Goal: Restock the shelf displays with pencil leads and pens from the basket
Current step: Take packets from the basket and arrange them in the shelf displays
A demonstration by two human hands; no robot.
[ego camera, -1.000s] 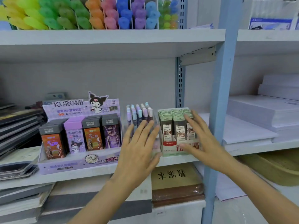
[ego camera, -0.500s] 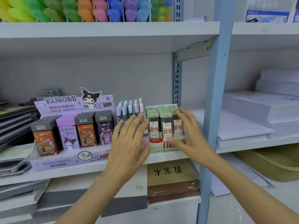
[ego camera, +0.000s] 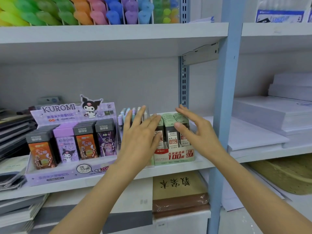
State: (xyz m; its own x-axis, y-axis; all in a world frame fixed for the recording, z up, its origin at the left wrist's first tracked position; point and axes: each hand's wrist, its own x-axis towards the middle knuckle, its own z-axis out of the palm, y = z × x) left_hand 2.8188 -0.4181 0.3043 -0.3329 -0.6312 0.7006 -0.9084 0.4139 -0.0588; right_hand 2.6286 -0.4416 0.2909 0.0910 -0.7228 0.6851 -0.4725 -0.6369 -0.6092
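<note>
- Pencil lead display box [ego camera: 173, 154], green-and-red printed card, sits on the white shelf [ego camera: 168, 171] just left of a blue upright post [ego camera: 224, 98].
- Beside it stand pastel pens [ego camera: 125, 115] and a glossy purple Kuromi box [ego camera: 70, 173].
- Left hand [ego camera: 140, 139] and right hand [ego camera: 199, 130] hover with fingers spread, holding nothing.

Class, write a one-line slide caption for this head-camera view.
Both open hands, left and right, reach toward the green-capped lead display box on the shelf.
</note>
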